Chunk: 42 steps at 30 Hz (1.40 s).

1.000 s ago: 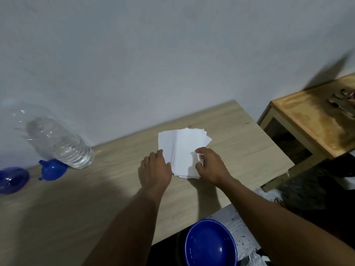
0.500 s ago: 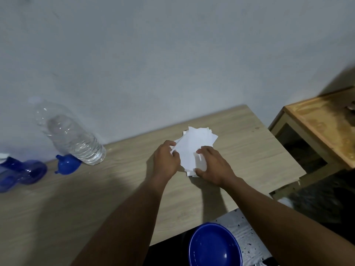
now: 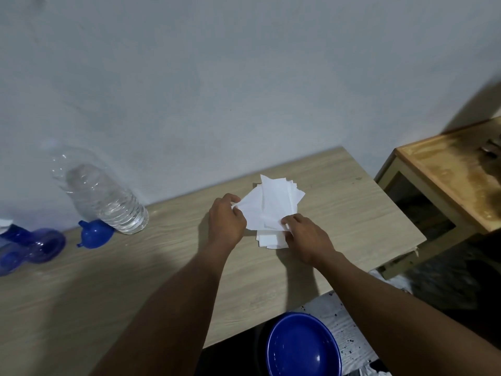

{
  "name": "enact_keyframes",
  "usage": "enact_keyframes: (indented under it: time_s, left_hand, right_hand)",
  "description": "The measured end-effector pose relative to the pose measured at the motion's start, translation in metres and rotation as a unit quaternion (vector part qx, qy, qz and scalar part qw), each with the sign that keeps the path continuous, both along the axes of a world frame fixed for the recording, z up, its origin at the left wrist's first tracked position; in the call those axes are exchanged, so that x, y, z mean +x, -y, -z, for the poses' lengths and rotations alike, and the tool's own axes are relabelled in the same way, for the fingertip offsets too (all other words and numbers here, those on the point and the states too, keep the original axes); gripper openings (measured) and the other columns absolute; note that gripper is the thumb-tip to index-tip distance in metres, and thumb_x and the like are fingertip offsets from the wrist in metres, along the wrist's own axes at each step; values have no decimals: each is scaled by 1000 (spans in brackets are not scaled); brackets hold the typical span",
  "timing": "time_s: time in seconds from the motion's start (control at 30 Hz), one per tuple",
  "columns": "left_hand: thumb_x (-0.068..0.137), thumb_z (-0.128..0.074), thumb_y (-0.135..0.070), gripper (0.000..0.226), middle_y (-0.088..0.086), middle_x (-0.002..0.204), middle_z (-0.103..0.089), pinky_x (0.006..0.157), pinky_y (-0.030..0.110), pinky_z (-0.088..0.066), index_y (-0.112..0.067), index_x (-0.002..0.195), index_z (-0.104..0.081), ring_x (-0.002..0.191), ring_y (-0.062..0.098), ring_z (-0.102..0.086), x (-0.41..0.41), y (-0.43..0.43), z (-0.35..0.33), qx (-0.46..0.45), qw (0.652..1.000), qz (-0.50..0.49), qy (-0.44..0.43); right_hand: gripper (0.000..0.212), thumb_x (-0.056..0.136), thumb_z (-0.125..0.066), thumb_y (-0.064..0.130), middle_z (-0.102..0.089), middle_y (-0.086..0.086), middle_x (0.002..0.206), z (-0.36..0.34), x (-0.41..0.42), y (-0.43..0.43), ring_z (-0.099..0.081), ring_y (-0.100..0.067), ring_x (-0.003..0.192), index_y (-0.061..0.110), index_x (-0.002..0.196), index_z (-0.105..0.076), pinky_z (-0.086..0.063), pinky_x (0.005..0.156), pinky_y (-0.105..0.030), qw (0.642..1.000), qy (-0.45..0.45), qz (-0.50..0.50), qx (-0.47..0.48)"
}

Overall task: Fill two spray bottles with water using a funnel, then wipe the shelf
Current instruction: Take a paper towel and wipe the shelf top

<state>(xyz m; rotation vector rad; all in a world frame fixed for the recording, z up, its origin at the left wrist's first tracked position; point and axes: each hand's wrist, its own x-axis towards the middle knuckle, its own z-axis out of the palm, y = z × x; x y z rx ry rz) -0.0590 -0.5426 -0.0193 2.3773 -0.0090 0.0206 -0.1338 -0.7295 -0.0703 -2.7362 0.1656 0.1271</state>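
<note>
Stack of tissues (image 3: 271, 207): mid-shelf (image 3: 162, 280), top sheet lifted. Your left hand (image 3: 226, 222) pinches its 9 o'clock edge. Your right hand (image 3: 306, 240) pinches the 5 o'clock corner, likely to peel off one sheet for wiping. Water bottle (image 3: 105, 202), funnel (image 3: 95, 234), spray bottle (image 3: 29, 248): parked at 9 o'clock, seemingly out of the way.

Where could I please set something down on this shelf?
Bare shelf lies between the water bottle and the left hand, and right of the tissue stack. The left end is crowded: funnel, spray bottles.
</note>
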Motion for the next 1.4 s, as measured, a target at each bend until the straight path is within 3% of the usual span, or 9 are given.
enact_keyframes:
  time_s: [0.23,0.53,0.77,0.87,1.03,1.13,1.23,1.33,1.4]
  left_hand:
    - [89,-51,-7,28,5,111,-64,77,30,-44,-20,110,-65,102,24,-62,4,-13,0,15,1000,-17,12]
    - [84,-55,-4,28,14,106,-65,85,33,-46,-13,107,-67,101,30,-62,15,-52,-2,13,998,-46,45]
    - [76,-53,4,40,4,100,-64,68,20,-41,-17,107,-67,90,20,-60,2,-81,-31,-72,996,-51,-12]
    - [78,-52,2,42,2,94,-65,61,20,-42,-22,110,-66,84,18,-60,-5,-95,-51,-127,990,-33,-59]
    - [80,-40,9,53,-1,97,-75,77,31,-58,-25,109,-69,88,18,-71,-17,-132,-92,-191,971,14,-142]
    - [78,-39,13,56,-1,98,-78,86,34,-60,-21,111,-70,96,20,-73,-21,-164,-107,-209,961,28,-179]
    - [77,-46,11,56,3,102,-78,92,41,-58,-25,111,-71,101,26,-73,-22,-203,-110,-231,948,25,-219]
    - [74,-54,6,54,7,106,-77,93,43,-57,-31,108,-74,101,30,-72,-19,-246,-104,-240,944,2,-227]
    - [79,-66,2,46,8,113,-73,85,32,-58,-27,113,-72,95,22,-71,-19,-273,-99,-245,947,-15,-208]
  right_hand:
    - [38,91,-56,40,-55,0,123,-1,-1,-2,-56,-24,108,22,124,-54,-52,79,-37,999,-33,10,-16]
    - [58,84,-62,48,-48,-4,138,-6,0,-4,-49,-27,124,20,134,-50,-49,93,-40,998,-67,3,-16]
    - [54,86,-54,60,-54,-3,132,-47,11,-27,-50,-28,122,24,126,-56,-39,94,-43,995,80,22,-62]
    - [42,88,-59,41,-58,-4,128,-67,31,-53,-51,-26,121,20,124,-57,-42,96,-41,993,76,49,82]
    - [41,83,-59,25,-63,-7,121,-98,50,-104,-62,-21,99,21,123,-55,-48,82,-30,932,-61,51,354]
    - [47,82,-58,15,-58,-3,125,-111,45,-140,-55,-20,106,25,127,-55,-44,74,-26,910,-150,15,387]
    - [43,75,-57,18,-61,-1,122,-111,37,-176,-56,-24,111,26,117,-60,-45,85,-38,884,-219,-3,414]
    - [34,78,-57,9,-70,-10,104,-107,31,-207,-65,-27,87,12,111,-67,-54,77,-38,848,-240,-4,472]
    - [26,83,-57,2,-70,-10,86,-109,32,-226,-64,-22,70,4,107,-68,-52,65,-31,835,-211,9,508]
